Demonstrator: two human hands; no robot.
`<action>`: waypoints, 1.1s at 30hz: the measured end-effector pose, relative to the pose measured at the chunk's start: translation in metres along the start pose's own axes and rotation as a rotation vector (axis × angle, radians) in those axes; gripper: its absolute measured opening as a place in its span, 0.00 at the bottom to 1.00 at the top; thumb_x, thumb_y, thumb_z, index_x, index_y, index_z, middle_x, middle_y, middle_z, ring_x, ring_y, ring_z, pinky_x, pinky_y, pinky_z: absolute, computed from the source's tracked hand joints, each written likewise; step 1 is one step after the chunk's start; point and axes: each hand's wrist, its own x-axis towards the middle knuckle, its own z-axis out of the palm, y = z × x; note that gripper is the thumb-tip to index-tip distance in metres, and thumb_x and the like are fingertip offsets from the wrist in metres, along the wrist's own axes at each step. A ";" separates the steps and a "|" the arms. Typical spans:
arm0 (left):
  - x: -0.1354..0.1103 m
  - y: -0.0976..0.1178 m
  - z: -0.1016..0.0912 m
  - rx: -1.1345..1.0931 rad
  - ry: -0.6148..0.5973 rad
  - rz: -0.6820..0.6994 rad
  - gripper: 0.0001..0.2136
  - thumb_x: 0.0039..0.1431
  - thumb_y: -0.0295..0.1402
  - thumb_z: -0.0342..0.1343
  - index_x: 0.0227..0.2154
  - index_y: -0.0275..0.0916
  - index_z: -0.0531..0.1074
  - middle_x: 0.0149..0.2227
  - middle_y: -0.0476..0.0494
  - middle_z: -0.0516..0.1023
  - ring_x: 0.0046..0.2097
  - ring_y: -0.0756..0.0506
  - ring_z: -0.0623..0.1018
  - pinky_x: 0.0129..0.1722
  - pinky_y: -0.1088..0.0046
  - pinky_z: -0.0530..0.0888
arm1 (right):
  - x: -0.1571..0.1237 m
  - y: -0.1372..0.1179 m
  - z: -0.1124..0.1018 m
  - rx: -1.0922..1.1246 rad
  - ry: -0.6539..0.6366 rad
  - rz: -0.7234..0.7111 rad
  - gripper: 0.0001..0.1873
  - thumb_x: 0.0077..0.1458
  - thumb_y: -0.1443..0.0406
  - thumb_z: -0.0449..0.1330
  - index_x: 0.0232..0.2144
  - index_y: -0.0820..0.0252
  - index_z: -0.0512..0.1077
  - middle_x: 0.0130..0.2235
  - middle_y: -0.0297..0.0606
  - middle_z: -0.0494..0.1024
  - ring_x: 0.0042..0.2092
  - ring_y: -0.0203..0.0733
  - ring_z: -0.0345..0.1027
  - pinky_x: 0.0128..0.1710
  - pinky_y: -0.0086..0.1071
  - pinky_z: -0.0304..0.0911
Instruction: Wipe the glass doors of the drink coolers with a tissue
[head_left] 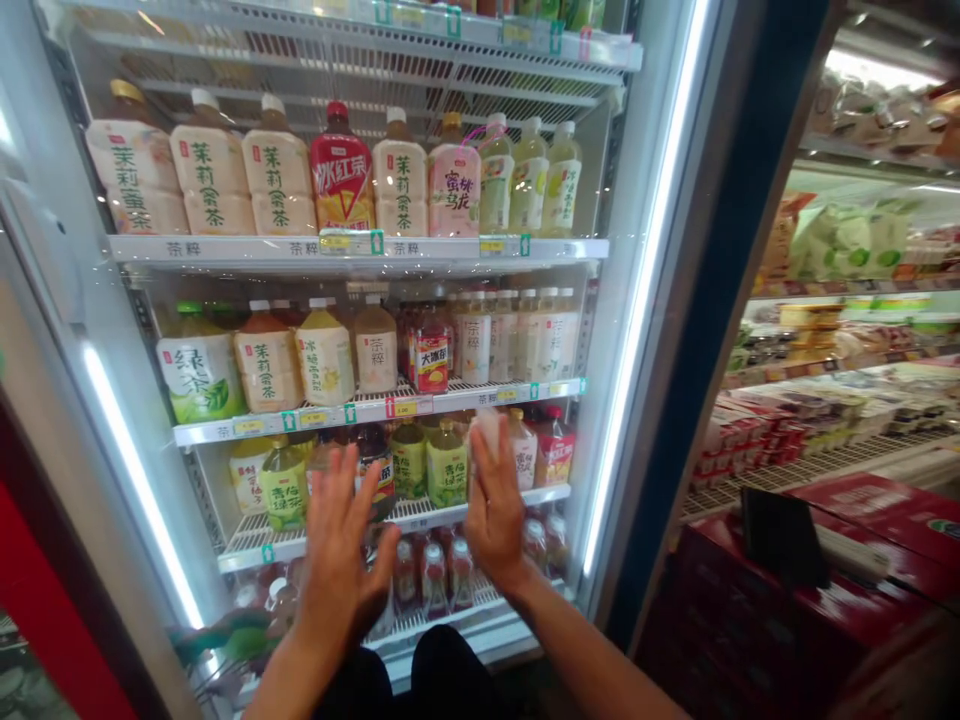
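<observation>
Both hands are raised before a lit display cooler (645,170). Left hand (337,540): fingers straight and spread, unclenched, in front of a dark-labelled bottle (385,474). Right hand (496,510): fingers extended; a white item (489,428) (blurred, material unclear) shows at its fingertips, in front of the shelves; cannot tell whether it is gripped. Between the hands, green-labelled bottles (448,467) stand upright on a white shelf (436,518).

On the near right, a flat black object (784,540) rests on a dark red carton (750,615). Farther back, pale green bags (851,240) stand above red-and-white packs (750,435).
</observation>
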 end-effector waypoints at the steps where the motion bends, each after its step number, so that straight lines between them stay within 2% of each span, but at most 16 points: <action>1: 0.004 -0.010 -0.005 0.134 0.064 0.023 0.35 0.67 0.33 0.54 0.72 0.54 0.47 0.76 0.45 0.46 0.76 0.37 0.46 0.74 0.45 0.43 | 0.009 0.014 0.000 -0.085 0.057 -0.026 0.38 0.67 0.74 0.43 0.74 0.44 0.45 0.76 0.32 0.45 0.76 0.50 0.37 0.72 0.60 0.48; 3: 0.006 -0.029 -0.009 0.293 0.128 0.008 0.36 0.66 0.32 0.55 0.73 0.52 0.46 0.77 0.43 0.41 0.76 0.34 0.41 0.73 0.40 0.39 | 0.013 0.037 0.009 -0.214 0.067 -0.068 0.38 0.68 0.73 0.42 0.75 0.46 0.39 0.77 0.33 0.38 0.76 0.51 0.32 0.72 0.61 0.46; 6: -0.004 -0.056 0.006 0.396 0.075 -0.045 0.37 0.67 0.33 0.54 0.73 0.51 0.44 0.77 0.40 0.37 0.76 0.33 0.37 0.71 0.35 0.37 | -0.016 0.050 0.035 -0.279 -0.158 -0.153 0.40 0.70 0.63 0.48 0.75 0.57 0.32 0.77 0.44 0.34 0.77 0.55 0.29 0.71 0.62 0.48; 8: -0.016 -0.070 0.023 0.445 0.049 -0.041 0.37 0.67 0.33 0.54 0.73 0.51 0.43 0.77 0.39 0.38 0.76 0.32 0.37 0.70 0.33 0.38 | -0.044 0.051 0.051 -0.254 -0.341 -0.302 0.46 0.67 0.54 0.54 0.75 0.65 0.35 0.76 0.52 0.38 0.76 0.59 0.29 0.70 0.63 0.50; 10: -0.026 -0.082 0.036 0.485 0.063 -0.021 0.37 0.67 0.32 0.54 0.73 0.50 0.42 0.77 0.38 0.38 0.76 0.32 0.37 0.70 0.31 0.40 | -0.059 0.054 0.059 -0.257 -0.413 -0.422 0.48 0.66 0.51 0.55 0.74 0.67 0.38 0.76 0.54 0.42 0.76 0.58 0.31 0.70 0.61 0.52; 12: -0.031 -0.090 0.044 0.511 0.080 -0.003 0.38 0.66 0.32 0.54 0.73 0.49 0.43 0.76 0.37 0.39 0.76 0.32 0.38 0.70 0.31 0.40 | -0.054 0.062 0.059 -0.313 -0.345 -0.397 0.46 0.68 0.52 0.53 0.75 0.67 0.37 0.76 0.53 0.40 0.76 0.58 0.31 0.70 0.60 0.52; 15: -0.034 -0.096 0.046 0.529 0.084 0.006 0.38 0.65 0.32 0.55 0.73 0.49 0.43 0.76 0.38 0.39 0.76 0.32 0.39 0.70 0.32 0.41 | -0.027 0.071 0.057 -0.411 -0.147 -0.172 0.44 0.69 0.53 0.49 0.75 0.68 0.34 0.76 0.55 0.33 0.76 0.63 0.28 0.69 0.66 0.48; 17: -0.033 -0.097 0.046 0.538 0.085 0.004 0.39 0.65 0.31 0.56 0.73 0.49 0.43 0.76 0.39 0.39 0.76 0.32 0.39 0.71 0.33 0.40 | -0.018 0.070 0.059 -0.434 -0.093 -0.114 0.44 0.70 0.54 0.48 0.74 0.70 0.33 0.76 0.56 0.29 0.76 0.65 0.25 0.69 0.67 0.46; 18: -0.033 -0.097 0.046 0.541 0.087 0.000 0.39 0.65 0.31 0.56 0.73 0.49 0.43 0.76 0.40 0.38 0.76 0.33 0.38 0.71 0.33 0.39 | -0.019 0.066 0.061 -0.425 -0.115 -0.161 0.44 0.70 0.53 0.47 0.74 0.71 0.33 0.76 0.55 0.29 0.76 0.63 0.25 0.70 0.65 0.45; 21: -0.032 -0.097 0.046 0.537 0.095 -0.009 0.40 0.64 0.31 0.57 0.73 0.50 0.43 0.77 0.42 0.36 0.76 0.34 0.36 0.72 0.35 0.37 | -0.028 0.057 0.062 -0.336 -0.268 -0.460 0.44 0.70 0.47 0.46 0.75 0.67 0.37 0.77 0.50 0.33 0.77 0.56 0.29 0.73 0.54 0.46; 22: -0.033 -0.097 0.047 0.534 0.094 -0.010 0.40 0.64 0.31 0.57 0.73 0.51 0.42 0.77 0.43 0.35 0.76 0.35 0.36 0.72 0.36 0.37 | -0.028 0.058 0.059 -0.318 -0.296 -0.514 0.44 0.70 0.45 0.44 0.75 0.66 0.38 0.77 0.48 0.34 0.77 0.54 0.30 0.73 0.52 0.45; 23: -0.033 -0.097 0.047 0.532 0.093 -0.006 0.40 0.64 0.31 0.57 0.73 0.51 0.42 0.77 0.43 0.35 0.76 0.35 0.36 0.72 0.36 0.36 | -0.025 0.060 0.056 -0.319 -0.294 -0.505 0.44 0.70 0.44 0.42 0.75 0.66 0.37 0.77 0.48 0.34 0.77 0.54 0.29 0.73 0.53 0.45; 27: -0.034 -0.098 0.051 0.544 0.105 0.003 0.40 0.64 0.31 0.58 0.73 0.49 0.42 0.77 0.43 0.34 0.76 0.36 0.34 0.72 0.37 0.36 | -0.007 0.078 0.045 -0.428 -0.099 -0.107 0.43 0.72 0.48 0.38 0.74 0.70 0.29 0.76 0.54 0.31 0.76 0.62 0.24 0.70 0.67 0.41; 28: -0.034 -0.098 0.052 0.546 0.112 -0.005 0.40 0.64 0.31 0.58 0.73 0.50 0.42 0.77 0.43 0.33 0.76 0.36 0.34 0.72 0.36 0.36 | -0.009 0.079 0.047 -0.443 -0.067 -0.049 0.43 0.72 0.48 0.38 0.74 0.71 0.29 0.76 0.56 0.32 0.76 0.63 0.23 0.70 0.69 0.41; 30: -0.034 -0.098 0.054 0.546 0.121 -0.022 0.41 0.64 0.31 0.57 0.73 0.50 0.42 0.77 0.44 0.33 0.76 0.36 0.34 0.72 0.35 0.36 | -0.026 0.076 0.055 -0.431 -0.094 -0.107 0.44 0.71 0.49 0.42 0.74 0.71 0.31 0.76 0.58 0.37 0.76 0.64 0.27 0.69 0.68 0.45; 33: -0.035 -0.099 0.055 0.549 0.120 -0.021 0.41 0.64 0.31 0.57 0.73 0.51 0.41 0.77 0.45 0.33 0.76 0.36 0.34 0.72 0.35 0.36 | -0.061 0.063 0.070 -0.309 -0.282 -0.398 0.43 0.69 0.45 0.47 0.74 0.66 0.47 0.73 0.54 0.53 0.75 0.58 0.41 0.71 0.56 0.49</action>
